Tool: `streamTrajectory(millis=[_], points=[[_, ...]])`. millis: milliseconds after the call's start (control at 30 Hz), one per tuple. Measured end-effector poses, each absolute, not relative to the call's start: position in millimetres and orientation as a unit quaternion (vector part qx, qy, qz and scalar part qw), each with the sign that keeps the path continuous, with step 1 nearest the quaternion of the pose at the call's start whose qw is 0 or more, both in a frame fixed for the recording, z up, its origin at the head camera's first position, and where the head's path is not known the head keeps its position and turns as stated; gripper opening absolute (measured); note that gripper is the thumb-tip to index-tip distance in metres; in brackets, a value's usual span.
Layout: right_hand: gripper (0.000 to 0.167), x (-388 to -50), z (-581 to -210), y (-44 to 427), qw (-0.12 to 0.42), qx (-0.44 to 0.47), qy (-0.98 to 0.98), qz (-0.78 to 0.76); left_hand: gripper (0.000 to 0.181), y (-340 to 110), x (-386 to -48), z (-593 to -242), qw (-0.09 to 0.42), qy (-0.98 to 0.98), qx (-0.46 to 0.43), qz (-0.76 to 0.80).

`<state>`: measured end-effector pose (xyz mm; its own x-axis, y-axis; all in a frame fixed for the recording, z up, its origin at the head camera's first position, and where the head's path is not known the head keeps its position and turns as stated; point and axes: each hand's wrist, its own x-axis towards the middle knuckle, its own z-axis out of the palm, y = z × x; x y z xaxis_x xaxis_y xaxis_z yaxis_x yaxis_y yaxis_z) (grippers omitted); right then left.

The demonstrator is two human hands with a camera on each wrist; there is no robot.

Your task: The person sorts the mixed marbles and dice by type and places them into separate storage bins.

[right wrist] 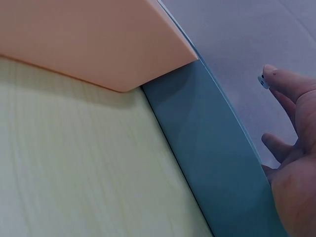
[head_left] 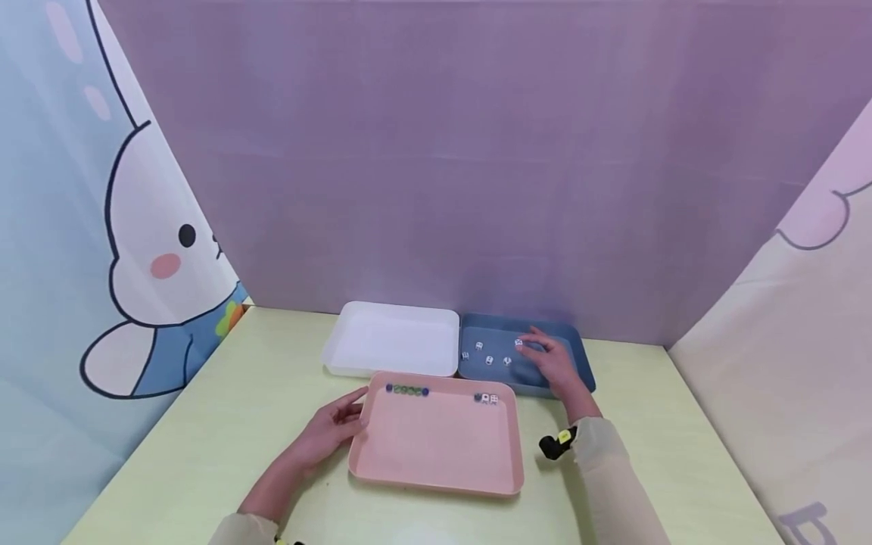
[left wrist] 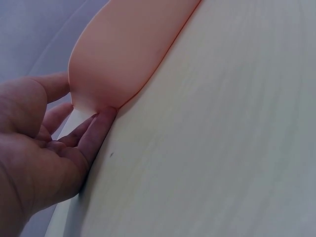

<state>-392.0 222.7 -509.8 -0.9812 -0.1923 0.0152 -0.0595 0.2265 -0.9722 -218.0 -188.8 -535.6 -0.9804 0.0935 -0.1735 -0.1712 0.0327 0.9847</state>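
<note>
My left hand (head_left: 329, 430) grips the left side of a pink tray (head_left: 436, 454), thumb at the rim and other fingers low against the outer wall in the left wrist view. In this tray, a row of small green and blue round pieces (head_left: 407, 390) lies at the back left. At its back right are a dark round piece (head_left: 478, 397) and two white dice (head_left: 490, 398). My right hand (head_left: 553, 365) is above the dark blue tray (head_left: 579, 352), pinching a white die (head_left: 518, 343) between thumb and fingertip. Several loose white dice (head_left: 489, 360) lie in the blue tray.
A white tray (head_left: 395, 341) stands at the back left, side by side with the blue one. The pink tray's back edge lies close in front of both. A purple curtain (head_left: 436, 166) hangs behind the pale table (head_left: 204, 454).
</note>
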Motion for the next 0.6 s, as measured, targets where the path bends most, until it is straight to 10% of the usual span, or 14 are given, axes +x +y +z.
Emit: streamTrajectory(millis=[600], points=[[0.038,-399.2,-525.1,223.5,0.030,-0.089,0.797,-0.596,0.061,-189.6,-218.8,-538.0,0.095,0.718,-0.016,0.690]])
